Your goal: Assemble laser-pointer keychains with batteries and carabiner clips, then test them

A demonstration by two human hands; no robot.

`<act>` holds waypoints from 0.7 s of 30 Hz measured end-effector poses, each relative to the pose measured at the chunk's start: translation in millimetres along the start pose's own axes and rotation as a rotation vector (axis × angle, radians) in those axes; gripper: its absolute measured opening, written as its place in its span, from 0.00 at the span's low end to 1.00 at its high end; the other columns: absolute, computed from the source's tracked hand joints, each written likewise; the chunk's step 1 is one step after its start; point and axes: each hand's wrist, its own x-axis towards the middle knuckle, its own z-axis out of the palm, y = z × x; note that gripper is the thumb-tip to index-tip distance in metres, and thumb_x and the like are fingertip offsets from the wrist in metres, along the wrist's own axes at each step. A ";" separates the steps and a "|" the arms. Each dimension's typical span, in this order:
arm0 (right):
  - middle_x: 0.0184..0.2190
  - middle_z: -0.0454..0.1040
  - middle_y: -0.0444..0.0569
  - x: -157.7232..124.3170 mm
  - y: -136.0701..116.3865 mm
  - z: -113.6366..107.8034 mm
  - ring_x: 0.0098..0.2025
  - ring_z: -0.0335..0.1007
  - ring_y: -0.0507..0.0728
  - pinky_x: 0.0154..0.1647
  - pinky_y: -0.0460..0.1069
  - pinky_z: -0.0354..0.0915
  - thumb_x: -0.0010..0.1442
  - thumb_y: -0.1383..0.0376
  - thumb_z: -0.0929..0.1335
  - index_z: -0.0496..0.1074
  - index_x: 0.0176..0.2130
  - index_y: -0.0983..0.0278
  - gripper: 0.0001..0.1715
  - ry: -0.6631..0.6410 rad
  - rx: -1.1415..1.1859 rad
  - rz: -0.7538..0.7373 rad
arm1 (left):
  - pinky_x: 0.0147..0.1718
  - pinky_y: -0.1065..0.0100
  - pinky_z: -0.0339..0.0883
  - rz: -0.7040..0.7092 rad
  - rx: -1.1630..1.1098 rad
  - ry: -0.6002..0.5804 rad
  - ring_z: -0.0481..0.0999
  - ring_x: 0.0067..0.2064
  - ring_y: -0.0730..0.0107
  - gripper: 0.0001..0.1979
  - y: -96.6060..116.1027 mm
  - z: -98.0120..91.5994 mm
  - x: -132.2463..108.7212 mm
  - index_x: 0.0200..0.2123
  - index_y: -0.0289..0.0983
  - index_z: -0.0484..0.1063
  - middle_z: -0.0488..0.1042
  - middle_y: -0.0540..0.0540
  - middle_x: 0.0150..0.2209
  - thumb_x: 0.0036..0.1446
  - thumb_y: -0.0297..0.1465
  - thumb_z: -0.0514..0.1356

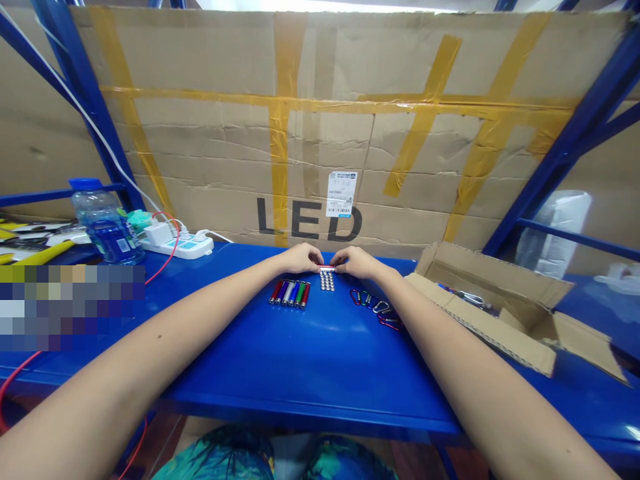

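Observation:
My left hand (303,257) and my right hand (357,261) meet near the back of the blue table (310,360). Between their pinched fingertips lies a short red and silver bar (327,268), one end at each hand; its exact kind is too small to make out. Right below it, small round silver button cells (327,281) stand in neat rows. To the left, several slim metal tubes (290,293) in red, purple, silver, blue and green, like mini flashlights, lie side by side. Coloured carabiner clips (375,305) form a slanting line beside my right forearm, which partly covers them.
An open cardboard box (493,313) with small metal items stands at the right. At the left are a bottle (107,223) of blue liquid, a white power strip (185,247) and a red cable (167,257). A big cardboard panel (225,147) closes off the back.

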 end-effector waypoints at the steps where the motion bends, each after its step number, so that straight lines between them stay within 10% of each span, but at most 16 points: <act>1: 0.38 0.81 0.49 -0.1 0.1 -0.2 0.39 0.74 0.58 0.41 0.48 0.65 0.53 0.71 0.70 0.81 0.39 0.64 0.14 0.000 0.001 0.001 | 0.40 0.66 0.66 -0.003 0.004 0.000 0.76 0.41 0.63 0.14 0.4 0.2 0.1 0.38 0.35 0.80 0.81 0.44 0.38 0.45 0.27 0.64; 21: 0.42 0.80 0.52 1.8 4.2 -3.2 0.42 0.74 0.57 0.43 0.48 0.66 0.53 0.69 0.70 0.79 0.44 0.65 0.17 0.045 0.054 0.039 | 0.44 0.65 0.66 0.029 0.054 0.072 0.76 0.43 0.63 0.13 -0.8 0.2 -0.5 0.40 0.35 0.79 0.80 0.44 0.41 0.51 0.31 0.60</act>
